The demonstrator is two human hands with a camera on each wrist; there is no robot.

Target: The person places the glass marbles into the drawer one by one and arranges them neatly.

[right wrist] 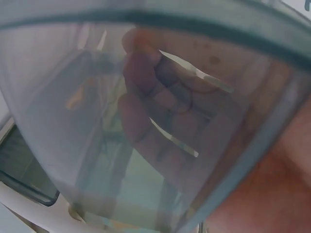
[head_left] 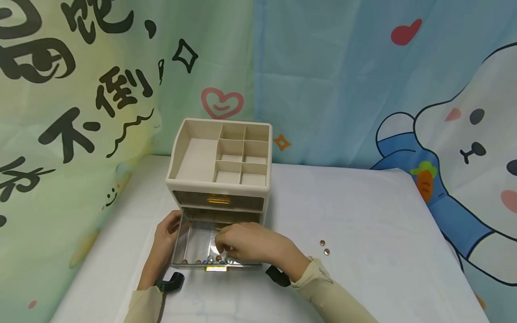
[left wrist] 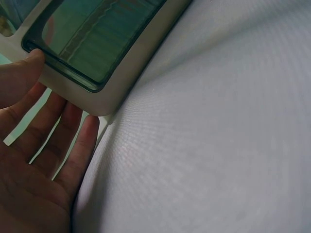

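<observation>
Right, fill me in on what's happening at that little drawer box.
A person is working at a beige desktop organizer whose lower clear drawer is pulled open. The right hand reaches into the drawer over a row of small beads at its front. The left hand rests flat against the organizer's left side. Two more beads lie on the white tablecloth.

Large black Chinese characters run down the green backdrop curtain [head_left: 81, 89] at the left; "不" and "倒" read clearly, and the characters above them are cut off by the frame edge. Nothing else carries readable writing.
</observation>
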